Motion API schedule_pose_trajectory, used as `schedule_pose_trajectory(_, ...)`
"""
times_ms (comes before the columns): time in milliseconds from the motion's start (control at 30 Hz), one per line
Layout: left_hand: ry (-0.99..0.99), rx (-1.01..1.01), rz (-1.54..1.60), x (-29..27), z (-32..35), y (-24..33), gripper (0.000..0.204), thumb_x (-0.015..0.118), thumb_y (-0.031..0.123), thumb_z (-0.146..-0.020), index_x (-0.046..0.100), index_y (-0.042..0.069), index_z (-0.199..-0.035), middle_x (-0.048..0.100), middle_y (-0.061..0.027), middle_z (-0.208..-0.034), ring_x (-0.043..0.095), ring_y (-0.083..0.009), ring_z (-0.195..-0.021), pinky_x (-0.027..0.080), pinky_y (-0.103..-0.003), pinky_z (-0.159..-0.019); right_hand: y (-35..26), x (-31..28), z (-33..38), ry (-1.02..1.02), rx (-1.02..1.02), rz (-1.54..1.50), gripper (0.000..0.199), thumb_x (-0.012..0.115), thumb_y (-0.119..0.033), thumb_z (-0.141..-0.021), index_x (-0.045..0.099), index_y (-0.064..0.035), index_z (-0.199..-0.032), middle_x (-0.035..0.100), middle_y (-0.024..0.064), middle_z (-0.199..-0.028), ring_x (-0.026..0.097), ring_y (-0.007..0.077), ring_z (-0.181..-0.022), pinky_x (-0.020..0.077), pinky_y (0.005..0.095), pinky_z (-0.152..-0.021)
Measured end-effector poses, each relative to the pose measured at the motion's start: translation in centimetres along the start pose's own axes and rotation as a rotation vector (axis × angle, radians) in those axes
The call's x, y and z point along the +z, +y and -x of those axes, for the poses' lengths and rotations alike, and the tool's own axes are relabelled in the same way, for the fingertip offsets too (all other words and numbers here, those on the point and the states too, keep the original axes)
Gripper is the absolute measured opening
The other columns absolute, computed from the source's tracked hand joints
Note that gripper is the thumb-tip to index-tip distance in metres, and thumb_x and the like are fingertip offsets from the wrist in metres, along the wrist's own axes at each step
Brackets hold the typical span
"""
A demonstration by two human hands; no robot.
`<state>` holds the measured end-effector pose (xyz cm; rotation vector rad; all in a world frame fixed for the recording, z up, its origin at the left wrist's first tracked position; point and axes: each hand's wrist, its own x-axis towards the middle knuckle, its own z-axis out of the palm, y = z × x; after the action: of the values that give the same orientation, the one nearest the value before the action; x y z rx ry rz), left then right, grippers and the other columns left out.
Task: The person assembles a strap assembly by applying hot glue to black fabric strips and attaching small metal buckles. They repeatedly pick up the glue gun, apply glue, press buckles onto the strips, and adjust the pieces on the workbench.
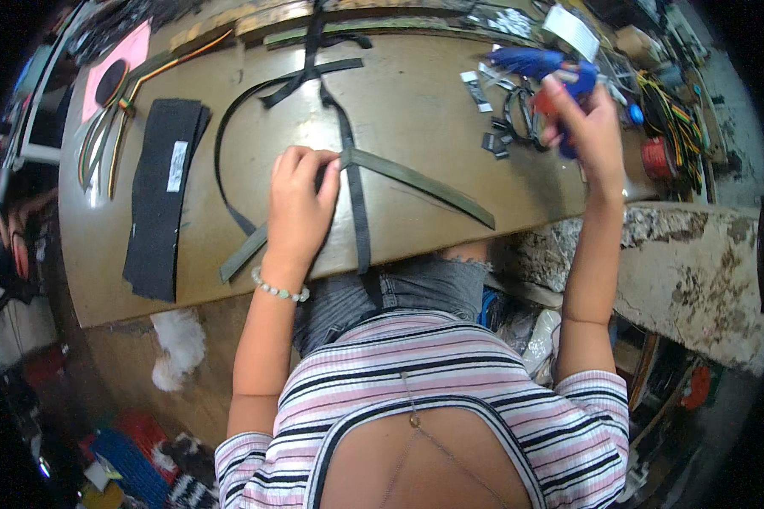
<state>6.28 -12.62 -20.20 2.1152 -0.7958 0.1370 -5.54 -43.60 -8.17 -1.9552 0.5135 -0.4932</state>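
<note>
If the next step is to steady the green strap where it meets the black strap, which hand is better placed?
Probably the left hand: it lies at the green strap, close beside the black strap. The right hand is farther away and holds a blue tool.

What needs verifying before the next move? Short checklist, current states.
1. Left hand holding green strap where it meets black strap: ok.
2. Right hand gripping blue tool: ok.
3. Blue tool apart from both straps: ok.
4. Black fabric panel clear of left hand: ok, lies to its left.
5. Strap join secured: cannot tell.
6. Small black pieces contained: not ok, loose on table.
</note>
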Motion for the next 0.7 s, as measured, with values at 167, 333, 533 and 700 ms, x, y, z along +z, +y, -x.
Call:
schedule_pose_trajectory(167,0.001,0.013,0.006,-0.1,-0.1,0.2,0.009,0.071,0.007,-0.085,0.070,0.002,-0.092,0.062,-0.0120,-0.091,0.059,-0.0311,-0.091,0.048,-0.041,-0.083,-0.3,8.5,2.3,-0.441,-0.185,0.298,0.051,0.073,-0.040,-0.092,0.055,-0.0010,-0.118,0.070,0.0158,-0.083,0.069,0.0239,-0.074,0.0510,0.0367,-0.064)
schedule_pose_trajectory(333,0.023,0.041,-0.007,0.0,-0.2,0.1,0.009,0.072,0.010,-0.088,0.070,0.002,-0.092,0.063,-0.0113,-0.090,0.061,-0.0288,-0.087,0.049,-0.039,-0.080,-1.1,9.9,1.5,-0.465,-0.211,0.347,0.049,0.068,-0.045,-0.094,0.052,-0.0016,-0.110,0.068,0.0223,-0.079,0.069,0.0375,-0.070,0.0505,0.0423,-0.063)
schedule_pose_trajectory(533,0.018,0.049,-0.008,0.0,-0.1,0.0,0.008,0.071,0.006,-0.085,0.068,0.001,-0.091,0.062,-0.0125,-0.091,0.059,-0.0315,-0.090,0.048,-0.041,-0.082,-1.2,10.4,1.0,-0.515,-0.179,0.443,0.050,0.066,-0.047,-0.094,0.050,-0.0018,-0.108,0.068,0.0240,-0.080,0.068,0.0426,-0.074,0.0508,0.0459,-0.064)
schedule_pose_trajectory(700,0.028,0.063,-0.010,0.1,-0.1,0.0,0.008,0.071,0.006,-0.085,0.068,0.001,-0.091,0.061,-0.0126,-0.091,0.059,-0.0316,-0.089,0.048,-0.042,-0.082,-1.2,10.4,1.1,-0.520,-0.205,0.419,0.050,0.066,-0.047,-0.095,0.049,-0.0018,-0.109,0.068,0.0246,-0.080,0.068,0.0433,-0.075,0.0514,0.0466,-0.065)
